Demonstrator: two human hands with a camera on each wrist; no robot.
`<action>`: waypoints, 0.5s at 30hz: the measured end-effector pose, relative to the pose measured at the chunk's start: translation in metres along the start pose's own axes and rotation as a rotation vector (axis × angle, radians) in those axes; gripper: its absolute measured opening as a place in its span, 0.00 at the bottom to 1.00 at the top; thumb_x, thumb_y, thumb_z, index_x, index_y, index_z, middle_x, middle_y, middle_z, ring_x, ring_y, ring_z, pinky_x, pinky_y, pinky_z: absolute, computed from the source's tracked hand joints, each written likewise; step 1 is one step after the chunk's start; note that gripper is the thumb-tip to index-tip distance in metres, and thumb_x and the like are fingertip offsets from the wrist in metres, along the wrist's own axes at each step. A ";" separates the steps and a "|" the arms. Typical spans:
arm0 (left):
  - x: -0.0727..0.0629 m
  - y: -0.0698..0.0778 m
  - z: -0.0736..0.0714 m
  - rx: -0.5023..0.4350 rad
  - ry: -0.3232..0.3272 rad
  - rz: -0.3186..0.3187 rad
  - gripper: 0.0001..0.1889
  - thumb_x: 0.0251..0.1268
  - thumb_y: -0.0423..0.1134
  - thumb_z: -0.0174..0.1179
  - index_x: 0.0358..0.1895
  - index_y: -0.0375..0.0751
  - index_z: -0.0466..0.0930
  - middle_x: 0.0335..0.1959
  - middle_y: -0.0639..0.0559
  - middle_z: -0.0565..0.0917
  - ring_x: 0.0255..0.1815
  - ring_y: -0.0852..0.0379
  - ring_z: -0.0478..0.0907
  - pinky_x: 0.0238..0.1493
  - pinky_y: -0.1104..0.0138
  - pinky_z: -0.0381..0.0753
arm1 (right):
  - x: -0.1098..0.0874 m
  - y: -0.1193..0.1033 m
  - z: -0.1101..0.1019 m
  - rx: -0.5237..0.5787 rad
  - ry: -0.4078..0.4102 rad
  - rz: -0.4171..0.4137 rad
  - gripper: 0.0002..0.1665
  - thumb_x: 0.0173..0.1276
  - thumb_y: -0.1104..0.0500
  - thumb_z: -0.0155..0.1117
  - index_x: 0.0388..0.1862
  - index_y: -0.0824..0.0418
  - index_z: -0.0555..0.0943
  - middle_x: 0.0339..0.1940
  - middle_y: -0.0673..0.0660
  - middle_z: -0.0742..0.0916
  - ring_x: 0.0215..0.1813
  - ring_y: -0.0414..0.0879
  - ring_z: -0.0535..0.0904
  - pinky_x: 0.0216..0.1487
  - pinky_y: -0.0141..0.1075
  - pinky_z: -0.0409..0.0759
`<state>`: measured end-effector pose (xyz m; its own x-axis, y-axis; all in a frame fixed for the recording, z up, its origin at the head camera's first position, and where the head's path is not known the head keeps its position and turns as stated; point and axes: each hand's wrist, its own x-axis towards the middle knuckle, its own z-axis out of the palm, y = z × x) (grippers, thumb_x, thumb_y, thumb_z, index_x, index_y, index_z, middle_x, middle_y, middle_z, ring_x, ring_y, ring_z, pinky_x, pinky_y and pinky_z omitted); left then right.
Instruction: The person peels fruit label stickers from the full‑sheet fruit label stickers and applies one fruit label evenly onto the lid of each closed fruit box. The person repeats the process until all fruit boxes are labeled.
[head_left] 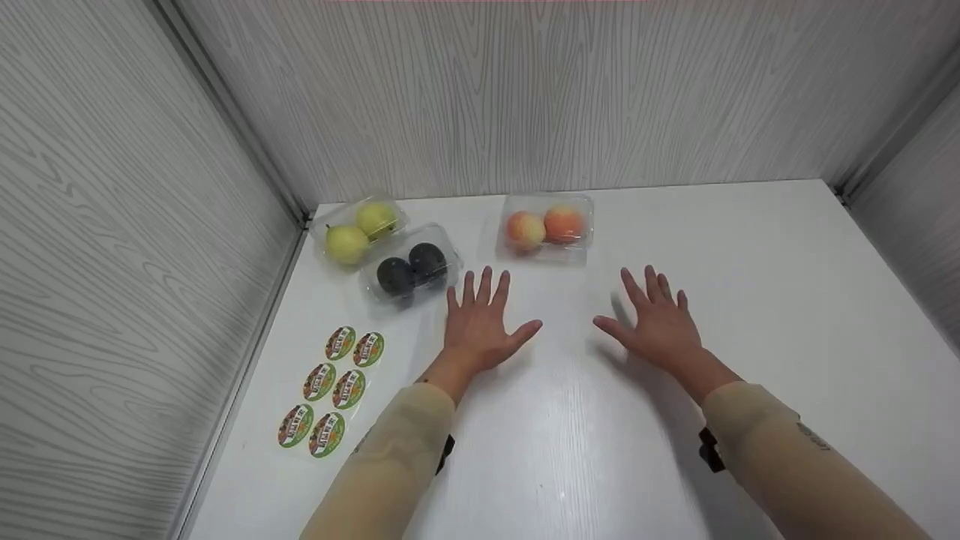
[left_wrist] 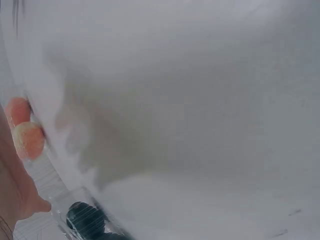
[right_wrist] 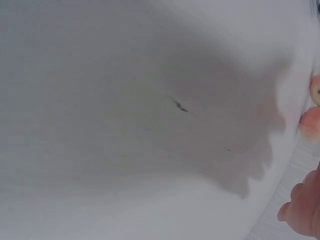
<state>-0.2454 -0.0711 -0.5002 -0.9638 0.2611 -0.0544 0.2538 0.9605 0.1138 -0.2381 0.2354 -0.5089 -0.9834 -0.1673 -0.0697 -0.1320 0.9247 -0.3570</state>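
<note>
My left hand (head_left: 480, 330) hovers palm down above the white table, fingers spread, holding nothing. Just beyond its fingertips, to the left, is a clear plastic box with two dark plums (head_left: 395, 277). My right hand (head_left: 660, 326) is likewise spread over the table, with its shadow below and nothing in it. Between and beyond the hands sits a clear box with two red-yellow peaches (head_left: 563, 224). In the left wrist view the peaches (left_wrist: 29, 140) and a dark fruit (left_wrist: 86, 220) show past the hand. The right wrist view catches peaches (right_wrist: 311, 123) at its edge.
At the back left corner stands a clear box of two yellow-green pears (head_left: 347, 244), close against the plum box. A sheet of several round stickers (head_left: 349, 389) lies at the left. Wood-grain panels (head_left: 480, 97) close in the table (head_left: 750, 247) at the back and both sides.
</note>
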 end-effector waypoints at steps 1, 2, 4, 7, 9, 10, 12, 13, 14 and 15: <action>0.002 0.000 -0.003 -0.010 0.008 0.001 0.56 0.68 0.84 0.34 0.89 0.51 0.40 0.89 0.43 0.43 0.88 0.37 0.37 0.82 0.37 0.39 | 0.002 -0.001 -0.002 0.018 0.004 0.005 0.66 0.70 0.16 0.47 0.90 0.54 0.43 0.88 0.71 0.44 0.87 0.68 0.36 0.81 0.67 0.36; 0.004 0.000 -0.006 -0.022 0.018 0.001 0.56 0.69 0.84 0.34 0.89 0.51 0.41 0.89 0.42 0.44 0.88 0.37 0.38 0.82 0.38 0.39 | 0.004 -0.001 -0.004 0.034 0.009 0.012 0.66 0.70 0.16 0.47 0.90 0.55 0.42 0.88 0.71 0.44 0.87 0.68 0.37 0.81 0.66 0.37; 0.009 -0.001 -0.012 -0.050 0.038 -0.002 0.55 0.69 0.83 0.35 0.89 0.50 0.42 0.88 0.42 0.46 0.88 0.38 0.40 0.82 0.39 0.41 | 0.008 -0.002 -0.008 0.066 0.015 0.026 0.67 0.70 0.16 0.47 0.90 0.55 0.41 0.88 0.71 0.44 0.87 0.68 0.38 0.82 0.65 0.38; 0.018 -0.002 -0.020 -0.123 0.078 -0.009 0.55 0.71 0.81 0.37 0.88 0.47 0.43 0.88 0.41 0.48 0.88 0.39 0.43 0.83 0.41 0.43 | 0.015 -0.006 -0.015 0.133 0.015 0.063 0.67 0.70 0.15 0.46 0.90 0.53 0.39 0.88 0.69 0.44 0.85 0.75 0.41 0.79 0.70 0.45; 0.023 -0.003 -0.026 -0.194 0.106 -0.016 0.54 0.72 0.80 0.39 0.88 0.45 0.44 0.88 0.40 0.49 0.88 0.39 0.44 0.83 0.43 0.44 | 0.020 -0.009 -0.020 0.178 0.015 0.081 0.67 0.70 0.15 0.46 0.90 0.52 0.39 0.89 0.68 0.45 0.83 0.79 0.43 0.78 0.72 0.48; 0.026 -0.003 -0.029 -0.231 0.121 -0.019 0.54 0.73 0.79 0.40 0.88 0.44 0.44 0.88 0.40 0.50 0.87 0.39 0.45 0.83 0.44 0.45 | 0.023 -0.010 -0.022 0.202 0.015 0.090 0.67 0.70 0.16 0.46 0.90 0.52 0.39 0.89 0.68 0.45 0.83 0.80 0.44 0.77 0.72 0.49; 0.032 -0.003 -0.035 -0.309 0.154 -0.028 0.53 0.74 0.76 0.43 0.88 0.42 0.46 0.87 0.40 0.52 0.87 0.40 0.48 0.83 0.46 0.46 | 0.028 -0.012 -0.025 0.251 0.028 0.096 0.66 0.71 0.16 0.46 0.90 0.54 0.39 0.89 0.68 0.47 0.84 0.77 0.46 0.79 0.70 0.49; 0.035 -0.002 -0.037 -0.353 0.169 -0.033 0.52 0.75 0.74 0.45 0.87 0.40 0.47 0.87 0.40 0.53 0.87 0.40 0.49 0.84 0.47 0.46 | 0.031 -0.013 -0.027 0.276 0.037 0.095 0.66 0.72 0.17 0.47 0.90 0.55 0.40 0.89 0.68 0.48 0.85 0.74 0.47 0.80 0.67 0.49; 0.037 -0.001 -0.040 -0.400 0.185 -0.039 0.51 0.76 0.73 0.47 0.87 0.39 0.48 0.86 0.39 0.54 0.87 0.41 0.50 0.84 0.48 0.47 | 0.034 -0.013 -0.028 0.301 0.048 0.095 0.65 0.72 0.18 0.48 0.90 0.56 0.41 0.88 0.68 0.49 0.85 0.71 0.48 0.81 0.65 0.49; 0.040 -0.001 -0.042 -0.442 0.198 -0.048 0.50 0.76 0.71 0.49 0.87 0.39 0.49 0.86 0.39 0.55 0.86 0.41 0.51 0.84 0.49 0.48 | 0.037 -0.014 -0.029 0.324 0.056 0.100 0.65 0.72 0.18 0.48 0.90 0.57 0.41 0.88 0.68 0.51 0.86 0.69 0.48 0.82 0.63 0.50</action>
<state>-0.2879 -0.0655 -0.4612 -0.9815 0.1531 0.1150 0.1909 0.8273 0.5283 -0.2765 0.2262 -0.4796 -0.9960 -0.0539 -0.0712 0.0029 0.7772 -0.6292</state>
